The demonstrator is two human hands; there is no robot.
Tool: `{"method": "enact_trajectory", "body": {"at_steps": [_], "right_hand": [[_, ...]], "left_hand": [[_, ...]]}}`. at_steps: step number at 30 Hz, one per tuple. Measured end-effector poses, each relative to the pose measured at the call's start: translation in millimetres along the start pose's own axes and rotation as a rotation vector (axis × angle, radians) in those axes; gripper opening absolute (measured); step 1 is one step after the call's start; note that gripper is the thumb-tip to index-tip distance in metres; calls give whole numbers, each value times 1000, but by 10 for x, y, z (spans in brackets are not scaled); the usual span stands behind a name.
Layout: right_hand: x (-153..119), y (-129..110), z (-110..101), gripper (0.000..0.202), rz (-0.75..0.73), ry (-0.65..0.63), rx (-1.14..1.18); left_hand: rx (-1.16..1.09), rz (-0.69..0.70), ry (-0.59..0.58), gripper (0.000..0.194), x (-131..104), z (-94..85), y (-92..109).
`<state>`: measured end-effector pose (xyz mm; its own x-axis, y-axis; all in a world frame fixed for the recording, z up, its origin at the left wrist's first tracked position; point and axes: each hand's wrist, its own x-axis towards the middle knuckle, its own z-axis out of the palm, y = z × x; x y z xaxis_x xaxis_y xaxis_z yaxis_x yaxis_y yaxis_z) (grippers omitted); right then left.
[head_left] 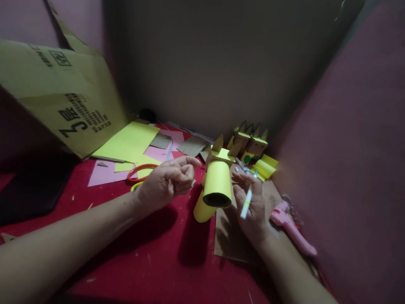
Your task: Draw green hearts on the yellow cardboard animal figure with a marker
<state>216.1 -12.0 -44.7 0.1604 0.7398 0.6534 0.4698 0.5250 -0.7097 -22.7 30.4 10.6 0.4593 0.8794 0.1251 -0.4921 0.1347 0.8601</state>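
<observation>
A yellow paper model stands on the red table, with a rolled paper tube (217,180) facing me and a second tube (202,210) below it. Pointed cardboard pieces (217,144) rise from its back. My left hand (173,180) is at its left, index finger stretched towards it and the other fingers curled in, with nothing visible in them. On the model's right, my right hand (255,213) holds a white marker (246,205) with a yellow band and a green upper end. Whether either hand touches the model is hard to tell.
Scissors with red and yellow handles (139,169) lie behind my left wrist, near yellow paper (129,141). At right are a pink glue gun (294,232) and a cardboard sheet (230,242). Another yellow spiked model (253,141) stands behind. A large carton (60,101) fills the left.
</observation>
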Motion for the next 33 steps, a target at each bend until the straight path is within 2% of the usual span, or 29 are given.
{"method": "enact_trajectory", "body": {"at_steps": [8,17,24,33], "right_hand": [[18,10,1,28,7,1,4],[21,-7,0,28,8,3,-5],[12,6,24,25,-8,33,-14],[-6,82,-9,25,13,29,-14]], "left_hand": [[32,26,46,21,-12,50,26],[27,20,41,33,-36,36,43],[10,21,61,21,-4,47,-9],[-15,-1,59,31,-83,97,23]]}}
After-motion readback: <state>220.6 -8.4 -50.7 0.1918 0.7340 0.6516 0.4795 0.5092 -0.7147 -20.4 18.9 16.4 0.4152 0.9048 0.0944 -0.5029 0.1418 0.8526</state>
